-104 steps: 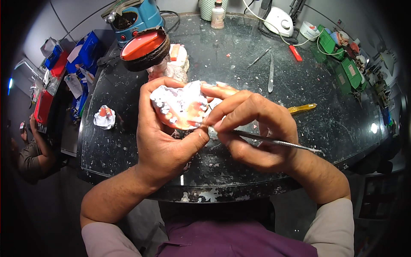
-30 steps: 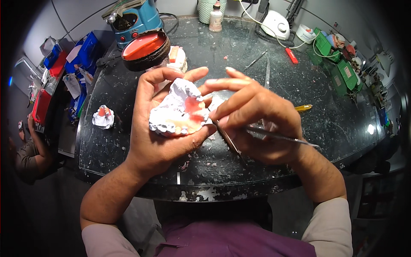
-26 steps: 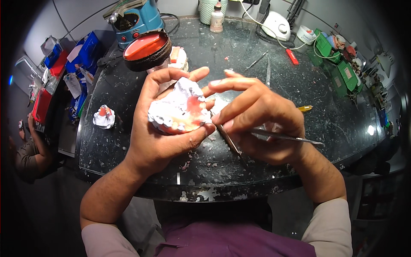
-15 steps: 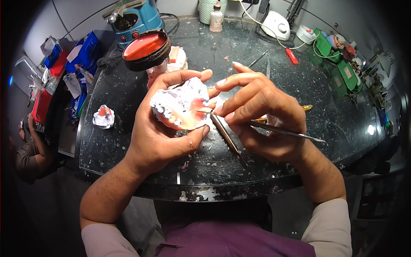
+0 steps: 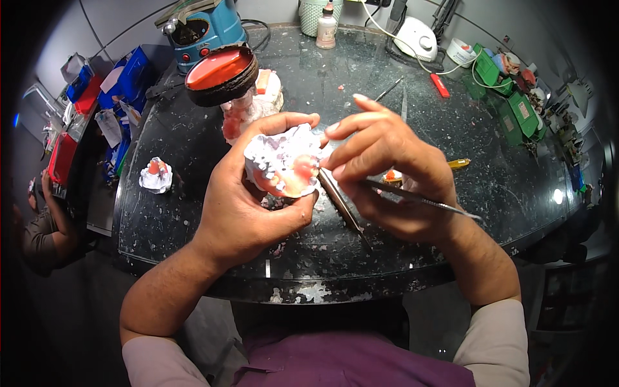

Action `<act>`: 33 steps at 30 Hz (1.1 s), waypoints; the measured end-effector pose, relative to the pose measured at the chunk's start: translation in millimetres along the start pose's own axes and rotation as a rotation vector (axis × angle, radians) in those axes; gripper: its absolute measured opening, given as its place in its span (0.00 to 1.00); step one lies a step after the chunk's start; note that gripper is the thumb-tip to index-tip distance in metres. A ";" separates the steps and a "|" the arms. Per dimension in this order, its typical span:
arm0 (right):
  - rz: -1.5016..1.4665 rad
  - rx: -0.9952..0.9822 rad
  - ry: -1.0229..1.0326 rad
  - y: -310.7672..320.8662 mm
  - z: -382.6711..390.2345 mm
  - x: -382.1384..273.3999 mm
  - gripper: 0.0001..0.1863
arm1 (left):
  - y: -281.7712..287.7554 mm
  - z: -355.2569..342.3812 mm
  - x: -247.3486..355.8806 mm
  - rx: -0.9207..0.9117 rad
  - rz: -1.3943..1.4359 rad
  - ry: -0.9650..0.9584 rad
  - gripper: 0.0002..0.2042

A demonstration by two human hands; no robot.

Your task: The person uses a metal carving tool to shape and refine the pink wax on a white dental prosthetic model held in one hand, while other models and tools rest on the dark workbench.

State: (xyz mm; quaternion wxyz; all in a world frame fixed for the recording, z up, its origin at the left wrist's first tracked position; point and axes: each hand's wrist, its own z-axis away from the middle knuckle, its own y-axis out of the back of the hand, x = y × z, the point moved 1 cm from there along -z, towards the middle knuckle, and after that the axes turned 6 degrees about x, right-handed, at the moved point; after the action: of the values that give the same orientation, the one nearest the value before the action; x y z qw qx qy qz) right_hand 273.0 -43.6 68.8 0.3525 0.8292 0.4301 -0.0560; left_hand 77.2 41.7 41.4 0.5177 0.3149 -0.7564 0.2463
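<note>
A white plaster dental cast (image 5: 277, 145) with pink wax and a few small teeth along its ridge rests in my left hand (image 5: 235, 209). Its fingers wrap behind the cast and the thumb presses the near edge. My right hand (image 5: 403, 158) is closed on a slim metal wax carver (image 5: 419, 197), close to the cast's right side. The carver's working tip is hidden by the fingers and the cast's edge. Below the hands, a dark-handled wax knife (image 5: 342, 206) lies on the bench.
A round pan of red wax (image 5: 219, 71) stands behind my left hand, before a blue machine (image 5: 216, 32). A smaller cast (image 5: 156, 175) sits at left. Farther back are a bottle (image 5: 326, 29) and green boxes (image 5: 523, 115). Another person's arm (image 5: 51, 216) shows far left.
My left hand has moved the cast slightly right and turned it. The carver's tip, seen against the pink wax before, is now out of sight; my right hand has shifted a little left.
</note>
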 end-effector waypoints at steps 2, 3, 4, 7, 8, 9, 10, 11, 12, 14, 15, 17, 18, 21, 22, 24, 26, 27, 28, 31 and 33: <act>-0.173 -0.105 -0.023 -1.5 0.0 -0.1 0.14 | 0.9 1.2 -0.1 0.006 -0.007 0.026 0.32; -0.151 -0.098 -0.052 -2.1 1.2 0.6 0.13 | 1.0 1.5 0.6 0.011 -0.007 0.022 0.32; -0.151 -0.099 -0.052 -2.3 2.1 1.6 0.13 | 0.5 1.4 0.9 0.015 -0.005 0.018 0.32; -0.098 -0.014 -0.071 -2.1 3.2 2.5 0.13 | -1.5 0.7 1.8 0.018 -0.071 -0.004 0.32; -0.149 -0.082 -0.037 0.5 0.2 0.9 0.12 | -1.4 1.1 2.5 0.018 -0.072 -0.005 0.32; -0.153 -0.079 -0.026 -1.4 0.2 1.0 0.13 | -1.3 2.1 3.0 0.021 -0.033 0.015 0.31; -0.157 -0.077 -0.017 -4.2 1.0 0.9 0.13 | -1.3 2.8 2.8 0.024 0.008 0.037 0.31; -0.157 -0.077 -0.017 -5.8 2.3 0.5 0.13 | -0.8 2.3 1.5 0.024 0.009 0.038 0.31; -0.104 -0.027 -0.033 -6.8 3.7 0.1 0.13 | -0.1 1.2 -0.4 0.020 -0.031 0.012 0.31; -0.052 0.025 -0.045 -8.1 3.7 -0.8 0.13 | 0.1 0.9 0.4 0.016 -0.074 -0.014 0.31; -0.097 -0.011 -0.029 -8.8 2.9 -1.8 0.12 | -0.5 2.2 2.6 0.022 -0.027 0.018 0.30; -0.094 -0.047 -0.025 -6.4 1.3 -4.6 0.12 | -1.9 2.8 3.8 0.025 0.025 0.050 0.30; -0.092 -0.047 -0.025 -6.0 1.4 -5.3 0.12 | -2.2 2.3 4.1 0.025 -0.024 0.038 0.30; -0.005 -0.008 -0.003 -3.2 1.6 -3.1 0.13 | -3.4 1.0 -0.3 0.043 -0.025 0.027 0.30; -0.005 -0.007 -0.004 -3.0 0.7 -4.8 0.13 | -3.5 1.7 -1.4 0.062 0.023 0.025 0.30; -0.023 -0.073 0.032 -4.3 -1.2 -8.6 0.13 | -1.9 1.7 -4.4 0.064 -0.045 -0.007 0.30; 0.088 -0.008 0.009 -4.2 1.4 -4.3 0.14 | -0.2 1.2 -4.1 0.067 -0.110 -0.041 0.30; 0.023 0.031 -0.038 -4.5 4.1 -0.5 0.14 | 0.4 1.1 -2.4 0.037 -0.136 0.019 0.30; -0.045 0.071 -0.081 -5.0 4.9 1.6 0.14 | 1.4 1.5 -1.2 0.011 -0.164 0.077 0.31; -0.184 0.101 -0.203 -5.8 7.9 2.4 0.11 | 0.3 1.4 -3.5 0.035 -0.155 -0.015 0.31; -0.253 0.132 -0.244 -9.0 11.9 5.9 0.10 | -0.7 1.9 -4.5 0.029 -0.186 -0.037 0.31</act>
State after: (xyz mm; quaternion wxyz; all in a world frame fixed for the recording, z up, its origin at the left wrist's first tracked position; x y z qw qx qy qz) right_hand 272.4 -43.7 52.7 0.3369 0.7770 0.4804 -0.2280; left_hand 77.8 40.9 36.6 0.5196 0.3956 -0.7299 0.2022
